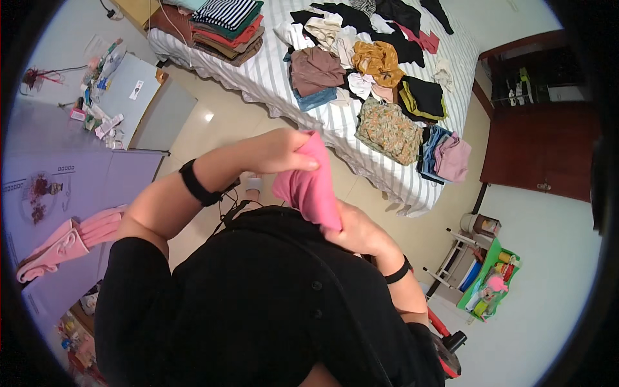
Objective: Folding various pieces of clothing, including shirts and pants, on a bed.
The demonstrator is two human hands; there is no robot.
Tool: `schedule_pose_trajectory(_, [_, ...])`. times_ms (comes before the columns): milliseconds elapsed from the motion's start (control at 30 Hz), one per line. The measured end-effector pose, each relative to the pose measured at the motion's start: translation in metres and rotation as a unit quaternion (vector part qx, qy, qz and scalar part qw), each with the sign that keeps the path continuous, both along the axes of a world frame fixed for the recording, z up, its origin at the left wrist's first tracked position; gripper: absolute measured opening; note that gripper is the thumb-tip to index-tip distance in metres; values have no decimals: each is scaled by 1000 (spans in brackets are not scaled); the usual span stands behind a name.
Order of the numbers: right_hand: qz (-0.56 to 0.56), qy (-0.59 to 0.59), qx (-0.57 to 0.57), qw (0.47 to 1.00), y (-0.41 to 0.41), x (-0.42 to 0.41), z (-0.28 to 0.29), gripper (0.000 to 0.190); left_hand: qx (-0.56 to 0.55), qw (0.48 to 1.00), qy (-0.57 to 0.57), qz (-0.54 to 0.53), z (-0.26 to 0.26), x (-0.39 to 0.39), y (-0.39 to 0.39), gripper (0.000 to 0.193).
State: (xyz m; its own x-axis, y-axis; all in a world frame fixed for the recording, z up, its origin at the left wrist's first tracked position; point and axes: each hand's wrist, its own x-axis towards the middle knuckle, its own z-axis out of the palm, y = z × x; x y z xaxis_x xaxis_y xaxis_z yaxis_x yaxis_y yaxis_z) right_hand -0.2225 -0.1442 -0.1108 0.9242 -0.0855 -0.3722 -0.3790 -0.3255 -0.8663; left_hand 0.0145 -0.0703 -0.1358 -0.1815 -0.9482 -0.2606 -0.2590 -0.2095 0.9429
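Note:
A pink cloth (316, 186), folded over along one edge, hangs between my two hands in front of my body. My left hand (285, 152) grips its upper end, thumb on the near side. At the lower end my right hand (353, 230) pinches the corner; its fingers are partly hidden. Beyond them, on the striped bed sheet (333, 126), lie a folded floral garment (390, 130), a brown garment (316, 71) on blue denim, a mustard garment (378, 63), black and yellow-green folded clothes (423, 98), and a pink garment (452, 157) on jeans.
Stacked folded clothes (227, 31) lie on the bed's far left. A cabinet (138, 96) with bottles and tubes stands at the left, near a pink towel (72, 244). To the right are a green basket (491, 280), a metal-framed stand (452, 261) and a dark red wooden door (537, 150).

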Motion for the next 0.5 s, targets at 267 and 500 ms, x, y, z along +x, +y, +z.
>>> schedule_pose_trajectory(267, [-220, -89, -78, 968, -40, -7, -8, 37, -8, 976, 205, 73, -3, -2, -31, 25])
schedule_pose_trajectory(500, [-151, -65, -278, 946, -45, -9, 3, 39, -255, 958, -87, 93, 9, -5, -23, 20])
